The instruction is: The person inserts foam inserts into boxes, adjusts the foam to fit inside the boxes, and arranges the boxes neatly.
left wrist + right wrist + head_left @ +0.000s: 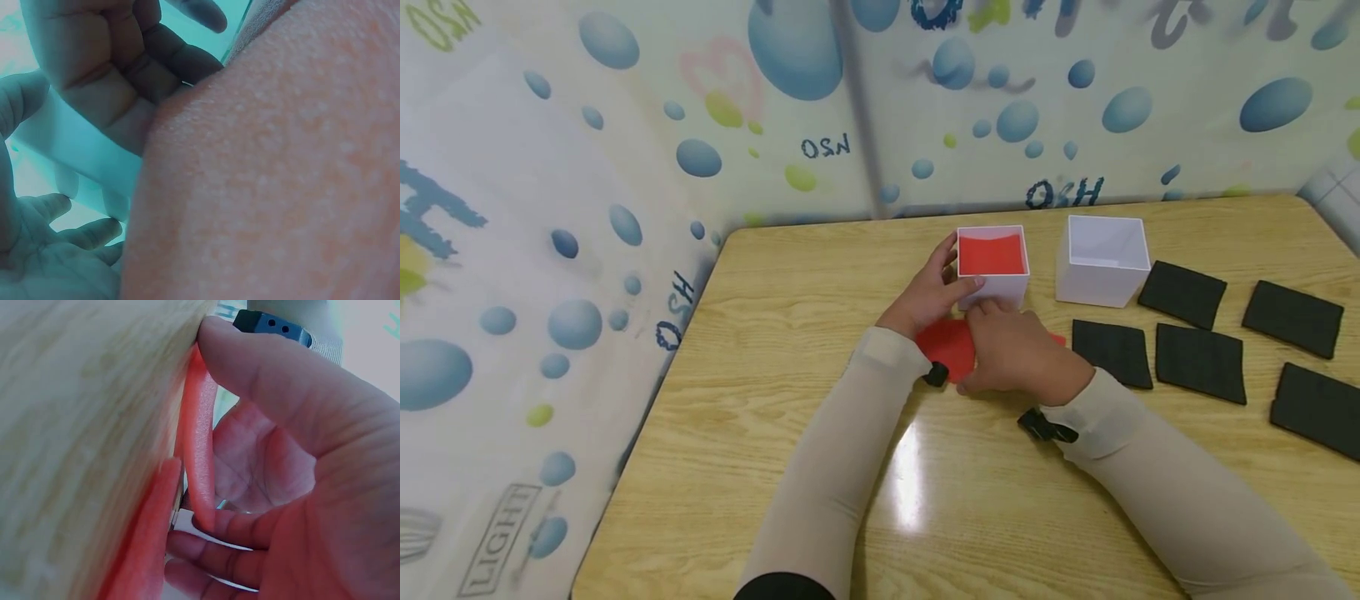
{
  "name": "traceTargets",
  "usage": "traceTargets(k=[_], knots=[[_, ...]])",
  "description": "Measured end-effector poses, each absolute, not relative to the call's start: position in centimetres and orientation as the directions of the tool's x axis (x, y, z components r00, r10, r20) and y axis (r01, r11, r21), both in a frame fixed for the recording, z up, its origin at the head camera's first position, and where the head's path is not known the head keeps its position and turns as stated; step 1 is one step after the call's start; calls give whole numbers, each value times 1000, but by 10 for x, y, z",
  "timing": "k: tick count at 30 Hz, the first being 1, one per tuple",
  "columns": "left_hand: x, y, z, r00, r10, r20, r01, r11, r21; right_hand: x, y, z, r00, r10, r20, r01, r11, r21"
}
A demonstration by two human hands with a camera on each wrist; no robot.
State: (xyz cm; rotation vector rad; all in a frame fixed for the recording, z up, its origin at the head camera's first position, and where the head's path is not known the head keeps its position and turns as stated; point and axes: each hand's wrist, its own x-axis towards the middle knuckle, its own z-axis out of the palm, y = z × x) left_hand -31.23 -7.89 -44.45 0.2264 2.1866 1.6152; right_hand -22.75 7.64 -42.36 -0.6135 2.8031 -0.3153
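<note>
A white box [1000, 287] with a red foam sheet [992, 254] inside stands at the table's middle back. My left hand [934, 292] holds its left side, fingers on the wall and thumb at the front corner. Just in front, my right hand [1011, 350] lies over red foam sheets [947, 343] on the wood. In the right wrist view my right thumb and fingers pinch one red sheet [199, 444] and lift its edge off the table [81, 425]; another red sheet [140, 556] lies beneath. The left wrist view shows fingers [112, 62] against the white box wall [75, 147], the rest blocked.
A second white box [1101, 260], holding nothing, stands to the right of the first. Several black foam squares [1198, 362] lie spread over the table's right side. A bubble-printed curtain [625, 167] walls off the back and left. The wooden table [790, 433] reaches toward me.
</note>
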Motion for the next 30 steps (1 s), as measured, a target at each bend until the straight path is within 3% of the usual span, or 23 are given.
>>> traceTargets(k=[14, 30], knots=[[-312, -79, -444, -901, 357, -245, -130, 316, 940, -228, 76, -423, -844, -517, -144, -449, 827, -340], [-313, -79, -444, -901, 372, -225, -98, 330, 939, -226, 74, -424, -852, -496, -169, -419, 838, -350]])
